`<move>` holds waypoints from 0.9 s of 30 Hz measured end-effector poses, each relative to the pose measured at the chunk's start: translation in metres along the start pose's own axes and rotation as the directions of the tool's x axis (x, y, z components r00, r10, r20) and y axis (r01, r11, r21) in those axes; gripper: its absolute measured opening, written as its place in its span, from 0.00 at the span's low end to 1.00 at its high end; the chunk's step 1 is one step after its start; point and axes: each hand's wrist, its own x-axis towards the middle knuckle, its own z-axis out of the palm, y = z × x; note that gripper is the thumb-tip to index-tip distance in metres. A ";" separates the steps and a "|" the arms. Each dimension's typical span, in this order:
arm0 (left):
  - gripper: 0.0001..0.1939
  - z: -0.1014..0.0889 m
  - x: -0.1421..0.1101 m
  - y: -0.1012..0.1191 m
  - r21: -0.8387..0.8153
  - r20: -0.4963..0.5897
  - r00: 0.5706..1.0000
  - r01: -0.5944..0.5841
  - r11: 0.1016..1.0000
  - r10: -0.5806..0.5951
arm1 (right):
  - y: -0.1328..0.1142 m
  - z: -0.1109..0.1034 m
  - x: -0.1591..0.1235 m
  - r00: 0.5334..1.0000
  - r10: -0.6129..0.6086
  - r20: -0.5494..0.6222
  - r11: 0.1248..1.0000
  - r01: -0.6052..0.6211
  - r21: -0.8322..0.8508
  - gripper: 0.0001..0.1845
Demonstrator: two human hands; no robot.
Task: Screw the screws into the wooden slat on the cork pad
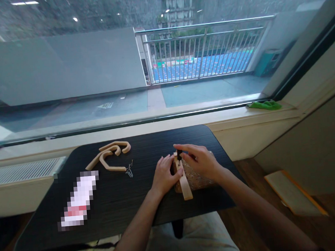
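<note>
A pale wooden strip (186, 190) lies over a brown, speckled block (199, 175), its near end sticking out past the block's edge. My left hand (166, 175) steadies the strip, thumb pressed on its top and fingers along its left side. Closed around a short black-handled screwdriver (179, 154), my right hand (199, 159) holds the tool upright over the strip's far part. The screwdriver's tip meets the wood near my left thumb; whether a screw sits under it is too small to tell.
Several curved wooden hooks (114, 168) lie on the black table (127, 206), with loose screws (129, 171) beside them. A blurred white and red packet (80, 198) is at the left. Behind the table runs a window sill (228, 124) holding a green cloth-like item (264, 105).
</note>
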 end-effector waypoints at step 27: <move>0.23 0.002 0.001 -0.003 0.052 -0.024 1.000 -0.005 0.999 0.006 | 0.002 0.002 -0.005 0.998 -0.013 -0.057 0.998 0.010 -0.057 0.19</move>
